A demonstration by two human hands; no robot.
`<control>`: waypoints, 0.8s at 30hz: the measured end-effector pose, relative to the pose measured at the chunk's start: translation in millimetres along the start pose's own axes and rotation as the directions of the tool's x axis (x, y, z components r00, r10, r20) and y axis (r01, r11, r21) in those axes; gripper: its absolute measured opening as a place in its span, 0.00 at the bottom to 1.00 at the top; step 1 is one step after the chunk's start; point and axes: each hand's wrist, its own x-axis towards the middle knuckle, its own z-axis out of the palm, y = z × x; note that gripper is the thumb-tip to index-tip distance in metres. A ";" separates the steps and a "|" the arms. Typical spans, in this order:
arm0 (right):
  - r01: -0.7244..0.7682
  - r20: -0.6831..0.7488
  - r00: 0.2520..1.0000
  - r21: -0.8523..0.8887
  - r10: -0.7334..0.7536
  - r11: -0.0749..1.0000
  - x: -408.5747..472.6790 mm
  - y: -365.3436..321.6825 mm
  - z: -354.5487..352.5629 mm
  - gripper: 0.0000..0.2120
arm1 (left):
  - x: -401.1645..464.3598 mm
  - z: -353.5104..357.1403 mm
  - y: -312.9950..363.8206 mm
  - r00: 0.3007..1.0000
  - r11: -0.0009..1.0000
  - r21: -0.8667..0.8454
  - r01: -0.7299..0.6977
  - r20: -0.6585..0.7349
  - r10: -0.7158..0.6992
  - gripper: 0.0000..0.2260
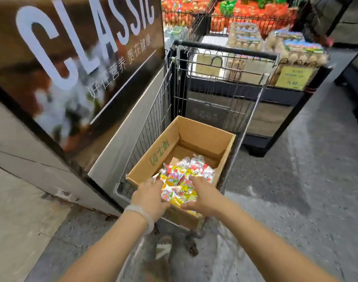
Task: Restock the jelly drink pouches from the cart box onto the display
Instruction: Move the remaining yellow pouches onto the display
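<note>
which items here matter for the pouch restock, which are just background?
Job:
- jelly drink pouches, gathered between both hands
- cardboard box, open, in the cart
- shopping cart
- left hand, right hand

Background:
- CLASSIC sign panel
- egg cartons behind the cart
- yellow price tag
- orange packs in wire baskets

place: grocery shop | evidence: wire cart (pixel 225 58), egg cartons (pixel 245 35), price tag (pixel 296 76), produce baskets (pixel 249 17)

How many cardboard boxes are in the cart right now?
1. The box sits in the cart, open, with pouches at its near end, between both hands.
</note>
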 end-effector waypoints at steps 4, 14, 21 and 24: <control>-0.107 0.017 0.994 0.017 0.107 0.994 66.8 16.6 -10.6 0.38 | 85.5 -3.6 1.9 0.995 0.997 0.041 -0.064 0.074 0.061 0.27; -0.384 0.190 0.912 0.082 0.363 0.920 205.0 66.1 18.4 0.43 | 247.6 53.7 -23.4 0.908 0.982 0.098 -0.159 0.405 0.106 0.30; -0.542 0.292 0.817 0.094 0.497 0.835 266.7 114.9 70.4 0.43 | 310.3 119.8 -35.3 0.861 0.994 0.062 -0.095 0.506 0.051 0.28; -0.629 0.263 0.771 0.169 0.580 0.759 285.9 133.0 91.4 0.43 | 329.2 139.9 -36.6 0.870 0.999 0.031 -0.029 0.493 0.010 0.37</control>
